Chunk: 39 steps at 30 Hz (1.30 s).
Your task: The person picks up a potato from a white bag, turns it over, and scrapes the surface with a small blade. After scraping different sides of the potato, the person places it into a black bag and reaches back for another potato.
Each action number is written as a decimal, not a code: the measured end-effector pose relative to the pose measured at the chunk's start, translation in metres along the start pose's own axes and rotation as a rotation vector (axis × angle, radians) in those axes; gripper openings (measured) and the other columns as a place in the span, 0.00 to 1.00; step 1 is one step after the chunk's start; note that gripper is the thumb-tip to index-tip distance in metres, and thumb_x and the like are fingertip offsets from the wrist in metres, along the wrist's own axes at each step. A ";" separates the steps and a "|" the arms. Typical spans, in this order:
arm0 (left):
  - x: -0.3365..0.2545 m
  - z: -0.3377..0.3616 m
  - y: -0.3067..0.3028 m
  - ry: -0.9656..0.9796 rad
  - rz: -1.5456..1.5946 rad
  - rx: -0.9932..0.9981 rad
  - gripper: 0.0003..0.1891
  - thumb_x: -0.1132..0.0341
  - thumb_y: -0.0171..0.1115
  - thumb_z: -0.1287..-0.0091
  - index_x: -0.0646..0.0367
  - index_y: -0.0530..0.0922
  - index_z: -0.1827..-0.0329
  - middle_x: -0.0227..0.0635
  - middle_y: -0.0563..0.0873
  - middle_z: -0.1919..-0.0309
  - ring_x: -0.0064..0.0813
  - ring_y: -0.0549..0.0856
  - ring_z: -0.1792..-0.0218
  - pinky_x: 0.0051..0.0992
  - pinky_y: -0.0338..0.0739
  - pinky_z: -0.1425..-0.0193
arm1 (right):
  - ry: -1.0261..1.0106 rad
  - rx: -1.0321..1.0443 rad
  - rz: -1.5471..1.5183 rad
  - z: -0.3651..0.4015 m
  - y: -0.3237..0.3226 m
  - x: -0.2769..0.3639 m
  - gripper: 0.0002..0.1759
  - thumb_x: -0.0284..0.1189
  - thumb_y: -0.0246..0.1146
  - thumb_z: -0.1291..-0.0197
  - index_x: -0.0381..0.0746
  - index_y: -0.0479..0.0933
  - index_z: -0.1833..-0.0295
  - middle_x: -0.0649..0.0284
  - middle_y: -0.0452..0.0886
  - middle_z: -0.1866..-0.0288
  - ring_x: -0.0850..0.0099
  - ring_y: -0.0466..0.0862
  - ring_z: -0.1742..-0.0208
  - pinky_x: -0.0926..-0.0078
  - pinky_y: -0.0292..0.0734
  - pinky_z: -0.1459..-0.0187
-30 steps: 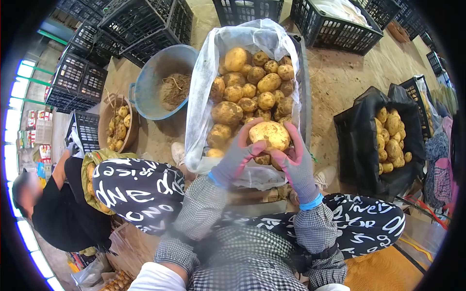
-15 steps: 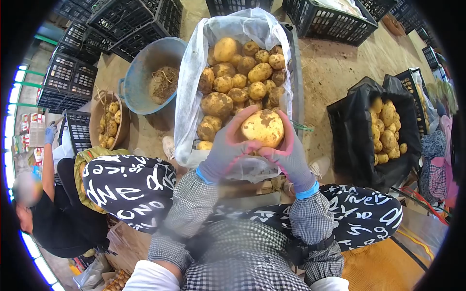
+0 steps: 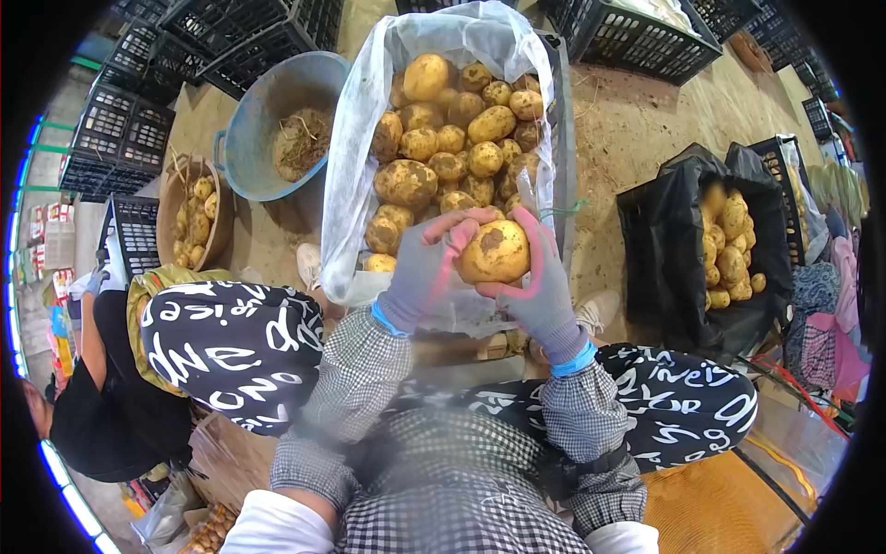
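Potato (image 3: 496, 251), long axis crosswise, sits above the near end of the lined crate (image 3: 355, 157), gripped equally between left hand (image 3: 425, 272) and right hand (image 3: 540, 288), fingers curled around its ends.

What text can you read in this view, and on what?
"one": white lettering on the black trousers, left thigh; the other letters are broken fragments.
Packages at the left edge: too blurred to read.
Potato in the left hand and right hand: no text.
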<state>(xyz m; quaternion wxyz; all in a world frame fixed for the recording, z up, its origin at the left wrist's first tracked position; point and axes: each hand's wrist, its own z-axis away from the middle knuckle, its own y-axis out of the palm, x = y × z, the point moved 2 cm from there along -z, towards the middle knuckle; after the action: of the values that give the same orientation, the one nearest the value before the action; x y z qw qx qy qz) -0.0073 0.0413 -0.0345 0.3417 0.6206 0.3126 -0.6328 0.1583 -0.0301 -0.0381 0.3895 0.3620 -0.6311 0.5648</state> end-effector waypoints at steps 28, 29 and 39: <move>-0.027 0.003 0.007 0.021 0.274 0.008 0.43 0.67 0.75 0.39 0.64 0.60 0.23 0.41 0.70 0.29 0.33 0.73 0.31 0.32 0.70 0.27 | 0.366 0.132 -1.085 -0.004 -0.017 0.023 0.45 0.36 0.66 0.35 0.35 0.50 0.20 0.55 0.67 0.28 0.66 0.71 0.28 0.66 0.69 0.30; -0.021 0.003 0.004 -0.049 0.305 0.001 0.42 0.66 0.75 0.38 0.65 0.61 0.23 0.42 0.70 0.29 0.32 0.73 0.31 0.32 0.70 0.27 | 0.388 0.129 -1.081 -0.004 -0.016 0.021 0.46 0.37 0.66 0.35 0.35 0.50 0.20 0.55 0.67 0.28 0.66 0.71 0.28 0.66 0.70 0.31; -0.020 0.006 0.018 -0.053 0.277 -0.065 0.31 0.51 0.60 0.26 0.69 0.72 0.31 0.46 0.78 0.35 0.30 0.78 0.36 0.26 0.75 0.33 | 0.299 0.002 -0.931 -0.001 -0.007 0.017 0.43 0.29 0.72 0.42 0.33 0.59 0.24 0.53 0.74 0.34 0.63 0.79 0.36 0.68 0.76 0.36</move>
<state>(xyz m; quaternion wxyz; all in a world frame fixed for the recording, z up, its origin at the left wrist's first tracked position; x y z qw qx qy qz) 0.0039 0.0265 -0.0135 0.4539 0.6295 0.2351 -0.5852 0.1577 -0.0306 -0.0199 0.6867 0.5210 -0.3389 0.3770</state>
